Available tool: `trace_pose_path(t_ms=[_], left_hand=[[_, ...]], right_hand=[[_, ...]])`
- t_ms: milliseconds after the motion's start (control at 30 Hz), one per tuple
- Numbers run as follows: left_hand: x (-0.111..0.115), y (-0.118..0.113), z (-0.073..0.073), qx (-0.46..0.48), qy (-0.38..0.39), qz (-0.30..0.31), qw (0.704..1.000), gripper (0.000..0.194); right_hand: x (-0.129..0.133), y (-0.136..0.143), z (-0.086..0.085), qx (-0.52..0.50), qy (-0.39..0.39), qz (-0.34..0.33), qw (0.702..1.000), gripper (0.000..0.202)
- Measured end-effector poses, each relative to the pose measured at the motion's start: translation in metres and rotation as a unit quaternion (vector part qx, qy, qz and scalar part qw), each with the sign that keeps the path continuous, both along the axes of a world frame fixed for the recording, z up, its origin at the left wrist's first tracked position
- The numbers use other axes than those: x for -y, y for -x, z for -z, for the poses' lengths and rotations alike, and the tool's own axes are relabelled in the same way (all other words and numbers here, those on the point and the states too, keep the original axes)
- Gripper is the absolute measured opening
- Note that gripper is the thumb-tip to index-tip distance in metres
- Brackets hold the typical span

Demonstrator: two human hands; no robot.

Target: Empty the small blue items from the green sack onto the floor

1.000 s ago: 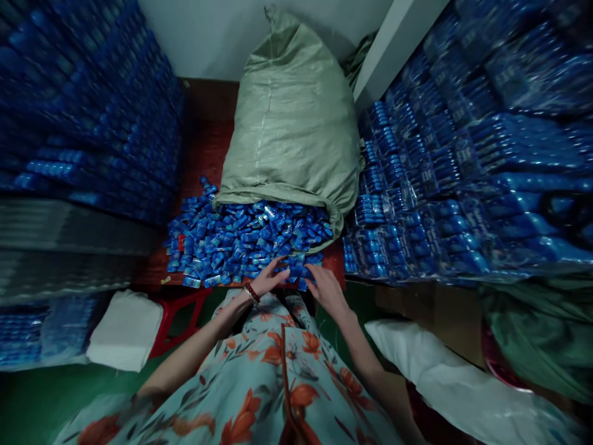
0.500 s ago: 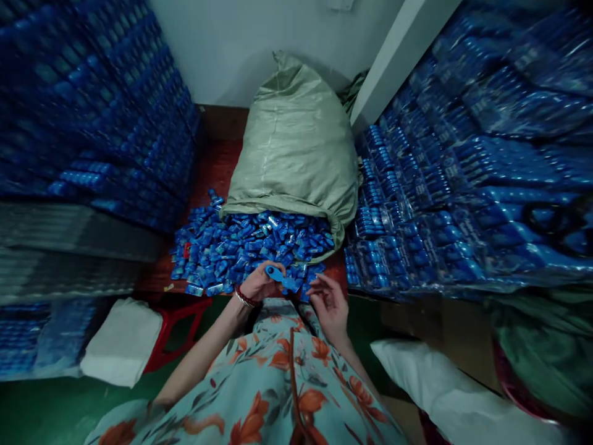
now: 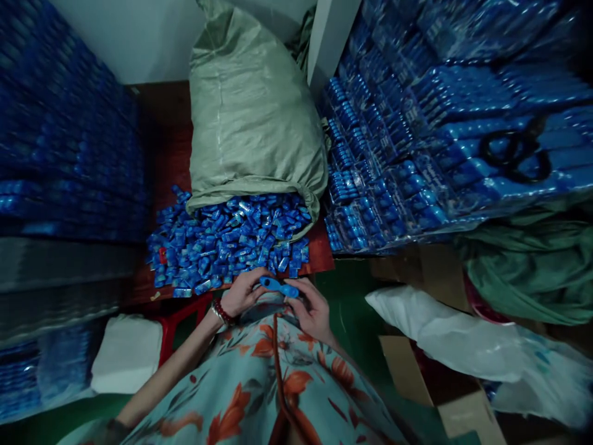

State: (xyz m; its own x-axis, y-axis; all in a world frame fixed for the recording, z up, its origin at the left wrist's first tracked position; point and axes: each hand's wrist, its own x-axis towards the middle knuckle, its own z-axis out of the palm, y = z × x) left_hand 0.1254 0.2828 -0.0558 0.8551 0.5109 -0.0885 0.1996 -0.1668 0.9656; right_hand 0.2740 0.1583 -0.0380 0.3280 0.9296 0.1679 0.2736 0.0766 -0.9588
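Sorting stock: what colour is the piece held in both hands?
Blue piece, clearest in the head view.

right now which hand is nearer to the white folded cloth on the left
Left. The left hand is at the table edge on the cloth's side, with the red stool between it and the white folded cloth. The right hand is farther off, past the left hand.

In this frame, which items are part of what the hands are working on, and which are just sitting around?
In hand:
- blue piece, held between left hand and right hand
- loose blue pile on the red table
- green sack spilling that pile

Lying about:
- wrapped blue stacks
- white folded cloth
- clear plastic bag
- cardboard
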Motion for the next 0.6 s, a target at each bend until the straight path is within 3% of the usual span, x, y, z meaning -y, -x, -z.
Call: trace_pose_path(t_ms=[167,333,433,533,600], left_hand=[[-0.005,-0.024,-0.016,0.114,-0.038,0.017,0.993,0.044],[0.001,-0.027,-0.013,0.123,-0.047,-0.011,0.991,0.034],[0.004,-0.021,-0.011,0.085,-0.115,0.017,0.99,0.026],[0.002,-0.014,-0.015,-0.038,-0.223,0.054,0.973,0.026],[0.001,-0.01,-0.02,-0.108,-0.245,0.084,0.96,0.022]], right_hand=[[0.005,-0.007,-0.01,-0.003,0.004,0.037,0.999,0.025],[0.001,-0.017,-0.023,0.003,-0.019,0.014,1.0,0.027],[-0.006,-0.02,-0.022,-0.007,-0.017,-0.004,1.0,0.023],[-0.016,-0.023,-0.015,-0.031,0.009,-0.033,0.999,0.019],[-0.023,-0.025,-0.008,-0.089,0.031,-0.067,0.993,0.023]])
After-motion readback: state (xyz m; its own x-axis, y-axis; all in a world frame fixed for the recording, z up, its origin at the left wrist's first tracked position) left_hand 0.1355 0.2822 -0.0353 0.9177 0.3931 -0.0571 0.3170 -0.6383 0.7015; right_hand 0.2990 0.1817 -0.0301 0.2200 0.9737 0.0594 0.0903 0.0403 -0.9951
